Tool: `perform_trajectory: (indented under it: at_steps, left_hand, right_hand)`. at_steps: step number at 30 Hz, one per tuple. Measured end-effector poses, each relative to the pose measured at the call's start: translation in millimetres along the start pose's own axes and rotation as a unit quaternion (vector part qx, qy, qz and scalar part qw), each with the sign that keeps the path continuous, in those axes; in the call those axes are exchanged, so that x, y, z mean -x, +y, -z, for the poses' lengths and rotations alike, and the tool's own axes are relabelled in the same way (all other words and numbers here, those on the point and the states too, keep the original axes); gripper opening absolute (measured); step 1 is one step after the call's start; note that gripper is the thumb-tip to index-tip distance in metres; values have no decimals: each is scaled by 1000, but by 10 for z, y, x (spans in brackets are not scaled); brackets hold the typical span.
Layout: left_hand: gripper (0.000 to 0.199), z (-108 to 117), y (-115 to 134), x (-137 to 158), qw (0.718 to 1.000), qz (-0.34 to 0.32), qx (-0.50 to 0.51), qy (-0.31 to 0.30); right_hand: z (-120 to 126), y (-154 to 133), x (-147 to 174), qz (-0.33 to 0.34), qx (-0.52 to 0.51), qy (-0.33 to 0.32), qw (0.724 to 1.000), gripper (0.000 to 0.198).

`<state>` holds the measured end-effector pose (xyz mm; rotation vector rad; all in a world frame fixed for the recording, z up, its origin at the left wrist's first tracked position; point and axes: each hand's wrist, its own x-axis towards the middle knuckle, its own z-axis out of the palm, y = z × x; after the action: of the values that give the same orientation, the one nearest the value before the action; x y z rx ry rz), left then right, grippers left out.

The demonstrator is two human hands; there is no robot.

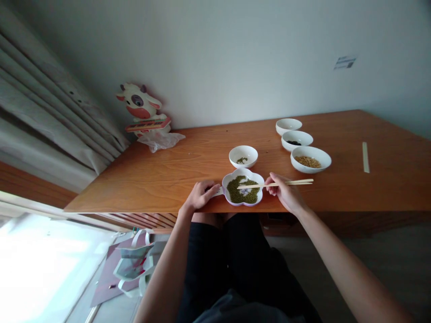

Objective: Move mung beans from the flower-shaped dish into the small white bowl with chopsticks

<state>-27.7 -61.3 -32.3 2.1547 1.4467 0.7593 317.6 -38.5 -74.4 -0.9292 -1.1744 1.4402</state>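
Observation:
A flower-shaped dish with a handle (231, 201) sits near the table's front edge, holding many small green beans (251, 195). My left hand (202, 194) is closed around the dish's handle. In my right hand (283, 193) is a pair of chopsticks (296, 182), their tips over the beans in the dish. Whether a bean is between the tips is too small to tell. Just behind the dish stands a white bowl (243, 164) with a few green beans (241, 160) at its bottom.
On the right stand three white bowls: one with tan pieces (307, 161), one with dark pieces (293, 143), and a rear bowl (288, 130). A pale strip (365, 157) lies farther right. A cow toy (143, 110) and a clear plastic bag (160, 140) occupy the back left.

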Motion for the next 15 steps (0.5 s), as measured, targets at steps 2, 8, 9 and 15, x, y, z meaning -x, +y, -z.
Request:
perform_trajectory:
  at_steps: [2,8,9,15]
  left_hand:
    - [54,3,-6,3,1000,-2,0,-2]
    - [53,19,-10,26,1000,-12,5,-14]
    - [53,21,-6,31,1000,-14,5,-15]
    - [48,7,36,94,1000,-30,-1,-9]
  right_hand:
    - [2,-3,-28,-7,-6,-5,1000,29]
    - [13,-116,-134,-30,-23,-21,999,29]
    - [10,-141,-132,-30,-25,-22,999,29]
    - [-44,-213,13,5,-26,-13,1000,43]
